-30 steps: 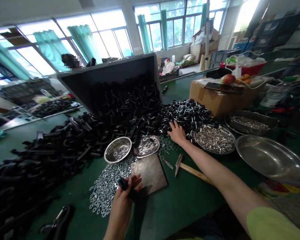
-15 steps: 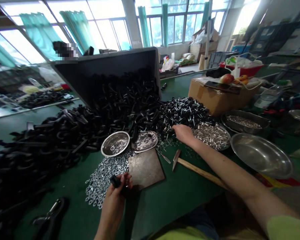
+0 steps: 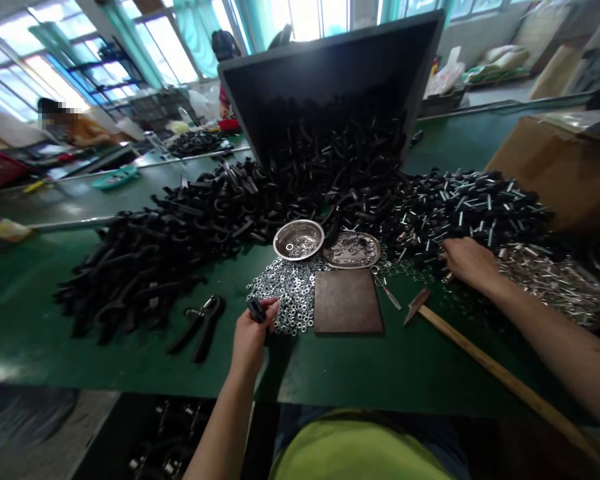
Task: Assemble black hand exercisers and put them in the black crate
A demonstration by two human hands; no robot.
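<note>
My left hand is closed around a small black plastic part, just left of a spread of shiny metal nuts. Most of that part is hidden by the fingers. At the front edge of a heap of black-headed bolts, my right hand has its fingers drawn together. What they hold, if anything, cannot be made out. Beside that hand lie many small metal pins. Between the hands rests a square metal plate, with a wooden-handled hammer to its right.
Behind the plate stand a round steel bowl and an oval metal tray with small parts. A tipped grey bin spills black curved parts. One hinged black piece lies left. A cardboard box sits at the right.
The view has swung left, so the table's contents sit further right in it. My right hand stays by the bolts and pins; my left hand still holds the black part.
</note>
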